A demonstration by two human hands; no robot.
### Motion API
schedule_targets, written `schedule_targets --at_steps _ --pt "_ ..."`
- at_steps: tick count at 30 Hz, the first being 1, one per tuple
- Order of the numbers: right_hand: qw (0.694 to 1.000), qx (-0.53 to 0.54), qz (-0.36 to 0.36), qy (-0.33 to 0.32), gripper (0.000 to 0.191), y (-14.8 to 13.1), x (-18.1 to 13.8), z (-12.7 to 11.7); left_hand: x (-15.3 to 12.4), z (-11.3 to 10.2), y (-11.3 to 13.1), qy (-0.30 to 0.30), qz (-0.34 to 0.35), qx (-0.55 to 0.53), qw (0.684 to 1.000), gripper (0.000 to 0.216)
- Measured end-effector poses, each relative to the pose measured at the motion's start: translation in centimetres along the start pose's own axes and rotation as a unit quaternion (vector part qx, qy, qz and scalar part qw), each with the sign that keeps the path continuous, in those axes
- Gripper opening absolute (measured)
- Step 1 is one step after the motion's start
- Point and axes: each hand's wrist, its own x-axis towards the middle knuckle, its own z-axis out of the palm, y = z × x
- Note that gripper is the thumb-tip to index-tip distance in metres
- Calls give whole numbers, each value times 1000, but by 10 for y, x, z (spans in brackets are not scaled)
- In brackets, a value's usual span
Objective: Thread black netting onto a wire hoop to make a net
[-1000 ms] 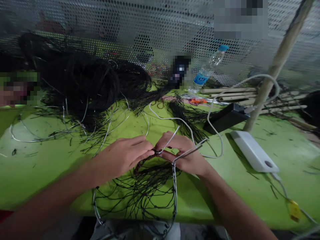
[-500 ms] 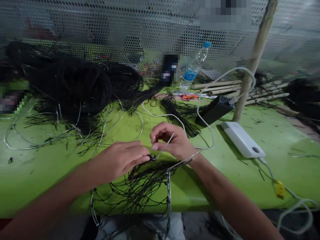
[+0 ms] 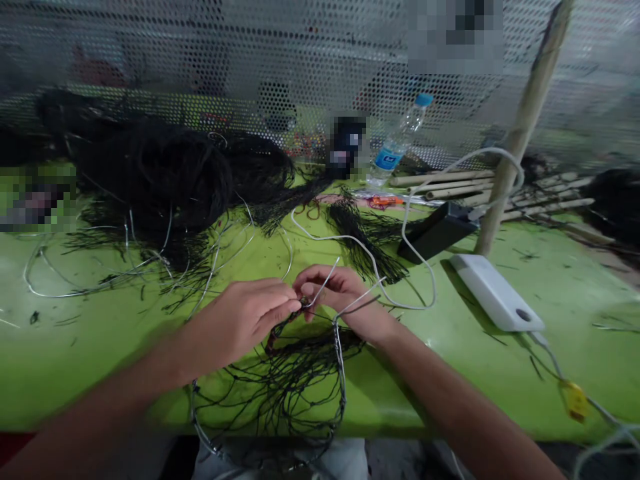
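Observation:
My left hand [image 3: 255, 312] is closed, its thumb and fingertips pinching the gathered edge of a black knotted net [image 3: 285, 377]. The net hangs below, spread inside a hoop of metal wire [image 3: 342, 380] that bends down past the table's front edge. Right at the left fingertips is my right hand [image 3: 350, 297], its thumb and fingers curled together; what they pinch is hidden. One straight wire end [image 3: 327, 277] sticks up from the pinched spot, passing in front of the right fingers. Another wire end [image 3: 363, 295] crosses in front of the right palm.
Black netting [image 3: 165, 167] is heaped at the back left, with loose wire coils [image 3: 75, 293] before it. A water bottle [image 3: 395, 150], bamboo sticks [image 3: 450, 180], a black box [image 3: 435, 233], a white power bank [image 3: 495, 293] with cables and an upright pole [image 3: 520, 127] stand rightward.
My right hand's fingers have come down and closed in against the left fingertips. The thin strand that rose between them no longer shows. The whole view has shifted slightly.

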Motion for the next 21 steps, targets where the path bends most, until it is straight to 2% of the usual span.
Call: schedule_targets --at_steps 3,6,11,16,21 --pt "1000 17 0 0 16 3 -2 3 1 1 2 -3 -34 -21 999 26" --pt "999 36 -13 1 13 6 -3 3 2 -1 1 20 -73 -1 997 28" --pt "999 34 -27 -1 32 9 -2 -4 5 -9 1 58 -124 9 991 37" --pt "999 26 -31 -37 44 5 -5 -7 6 -16 1 44 -206 -28 977 43" --pt "999 -40 3 -25 52 2 -10 2 5 -14 -1 11 -221 -59 974 37"
